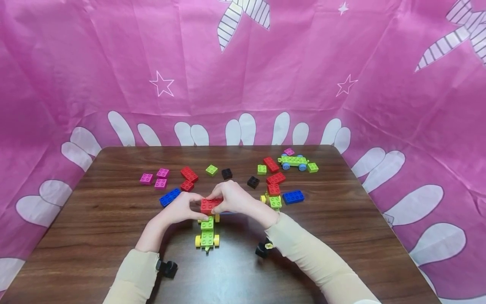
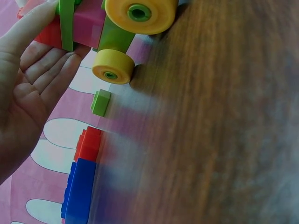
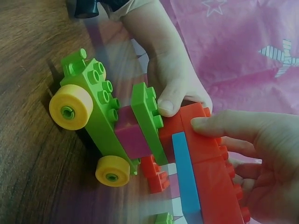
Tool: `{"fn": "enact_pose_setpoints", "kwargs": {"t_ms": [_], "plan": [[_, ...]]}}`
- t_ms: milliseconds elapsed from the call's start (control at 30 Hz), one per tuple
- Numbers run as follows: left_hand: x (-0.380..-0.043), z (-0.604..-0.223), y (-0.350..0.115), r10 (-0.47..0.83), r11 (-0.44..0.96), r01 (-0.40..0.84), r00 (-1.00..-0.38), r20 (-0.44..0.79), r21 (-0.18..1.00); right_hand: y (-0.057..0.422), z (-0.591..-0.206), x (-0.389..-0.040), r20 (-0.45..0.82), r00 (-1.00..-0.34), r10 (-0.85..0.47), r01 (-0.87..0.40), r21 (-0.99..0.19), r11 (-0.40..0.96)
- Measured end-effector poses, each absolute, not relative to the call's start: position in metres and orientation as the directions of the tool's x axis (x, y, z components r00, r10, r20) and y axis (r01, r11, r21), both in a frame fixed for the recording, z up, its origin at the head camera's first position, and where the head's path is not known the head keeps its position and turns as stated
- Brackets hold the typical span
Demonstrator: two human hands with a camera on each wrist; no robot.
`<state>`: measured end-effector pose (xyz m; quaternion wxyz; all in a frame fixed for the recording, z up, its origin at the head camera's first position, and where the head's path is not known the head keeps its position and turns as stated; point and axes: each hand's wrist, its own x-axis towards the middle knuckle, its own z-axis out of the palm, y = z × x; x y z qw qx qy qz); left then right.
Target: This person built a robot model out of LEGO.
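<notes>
A toy car with a light-green base [image 1: 207,237] and yellow wheels [image 3: 71,107] stands on the table in front of me. Stacked on the base are a magenta brick [image 3: 132,133], a light-green plate [image 3: 148,122] and red bricks [image 3: 205,158], with a flat blue piece [image 3: 187,175] beneath the outer red ones. My left hand [image 1: 184,206] holds the stack from the left, its thumb against the red and green pieces and its fingers behind. From the right, my right hand [image 1: 233,197] pinches the red bricks, thumb on the side, other fingers by the studs.
Behind the hands lie magenta bricks [image 1: 160,183], a blue brick [image 1: 170,197], red bricks [image 1: 189,174] and black bricks [image 1: 253,182]. To the right are another blue brick [image 1: 293,197], a yellow-wheeled base [image 1: 275,202] with a red brick, and a blue-wheeled green base [image 1: 293,161].
</notes>
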<state>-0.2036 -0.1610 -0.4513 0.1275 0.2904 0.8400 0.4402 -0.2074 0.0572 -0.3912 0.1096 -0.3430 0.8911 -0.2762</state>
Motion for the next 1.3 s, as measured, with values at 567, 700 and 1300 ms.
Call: {"fn": "enact_pose_setpoints", "kwargs": {"t_ms": [567,700,1300], "plan": [[-0.202,-0.451,-0.162,0.599,0.437,0.363,-0.8,0.034,0.823,0.059,-0.396,-0.205,-0.01,-0.759,-0.651,-0.528,-0.574,0.626],[-0.202,-0.45,-0.162,0.609,0.43,0.371,-0.792,0.039,0.823,0.061,-0.396,-0.203,-0.003,-0.762,-0.647,-0.52,-0.593,0.614],[-0.198,-0.439,-0.165,0.579,0.498,0.427,-0.811,0.077,0.755,0.083,-0.39,-0.202,0.06,-0.768,-0.638,-0.528,-0.623,0.577]]}}
